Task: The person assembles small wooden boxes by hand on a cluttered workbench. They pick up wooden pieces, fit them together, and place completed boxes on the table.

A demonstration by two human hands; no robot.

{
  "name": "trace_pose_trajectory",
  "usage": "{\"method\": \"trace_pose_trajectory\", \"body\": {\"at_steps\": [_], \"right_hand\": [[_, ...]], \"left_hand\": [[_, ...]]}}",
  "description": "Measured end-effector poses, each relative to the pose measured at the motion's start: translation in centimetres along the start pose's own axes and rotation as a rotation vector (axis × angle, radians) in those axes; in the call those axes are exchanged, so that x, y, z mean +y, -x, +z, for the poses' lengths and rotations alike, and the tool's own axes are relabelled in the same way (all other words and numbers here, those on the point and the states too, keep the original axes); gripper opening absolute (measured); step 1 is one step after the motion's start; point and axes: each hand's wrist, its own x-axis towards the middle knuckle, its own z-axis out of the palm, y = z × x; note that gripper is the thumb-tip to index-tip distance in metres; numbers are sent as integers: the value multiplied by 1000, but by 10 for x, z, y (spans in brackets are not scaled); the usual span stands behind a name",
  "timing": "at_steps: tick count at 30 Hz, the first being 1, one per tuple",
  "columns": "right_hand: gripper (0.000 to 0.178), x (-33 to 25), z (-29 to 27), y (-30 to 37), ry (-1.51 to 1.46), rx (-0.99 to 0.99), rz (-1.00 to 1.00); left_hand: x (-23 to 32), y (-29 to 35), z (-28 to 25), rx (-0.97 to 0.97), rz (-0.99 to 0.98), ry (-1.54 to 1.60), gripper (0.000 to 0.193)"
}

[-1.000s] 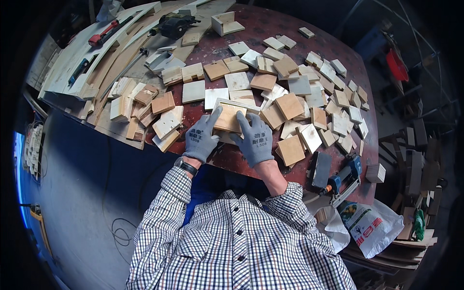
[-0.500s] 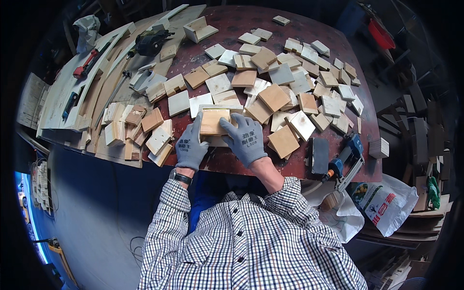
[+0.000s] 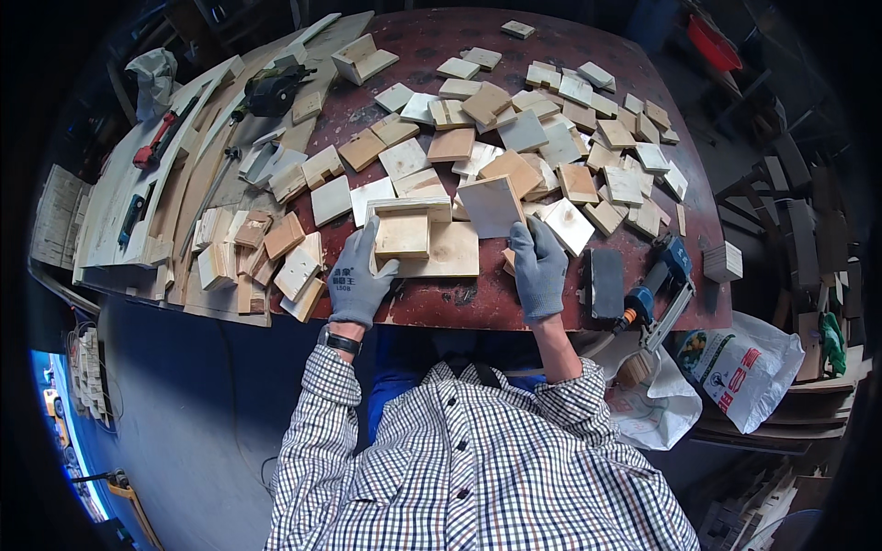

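My left hand [image 3: 356, 275], in a grey work glove, grips the left end of a small wooden block assembly [image 3: 402, 235]. Its thumb is at the front corner and its fingers lie along the side. The assembly rests on a flat pale board [image 3: 452, 252] near the table's front edge, with an upright strip along its back. To the right, my gloved right hand [image 3: 538, 274] pinches a square wooden piece [image 3: 491, 208] by its right edge, thumb in front, holding it tilted up. Behind it, loose square wooden pieces [image 3: 452, 144] lie in a wide heap.
A nail gun [image 3: 663, 280] and a dark flat block [image 3: 606, 284] lie by the right front edge of the dark red table [image 3: 427, 308]. Wood offcuts [image 3: 241, 241], a red-handled tool [image 3: 154, 142] and a black power tool [image 3: 276, 90] occupy the left side. White sacks [image 3: 742, 367] hang low right.
My right hand has left the block assembly and moved right, and now holds a square wooden piece. My left hand stays at the assembly's left end. The whole view has shifted slightly.
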Motion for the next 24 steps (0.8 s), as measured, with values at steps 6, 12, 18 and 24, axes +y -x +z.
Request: {"method": "trace_pose_trajectory", "body": {"at_steps": [6, 12, 18, 24], "right_hand": [[33, -11, 11, 8, 61, -61, -167], [32, -15, 22, 11, 86, -19, -205], [31, 0, 11, 14, -14, -39, 125], [32, 18, 3, 18, -15, -37, 200]], "left_hand": [[-1, 0, 2, 20, -57, 23, 97], [3, -2, -4, 28, 19, -8, 91], [4, -4, -6, -6, 25, -62, 90], [5, -4, -4, -33, 5, -51, 93]]}}
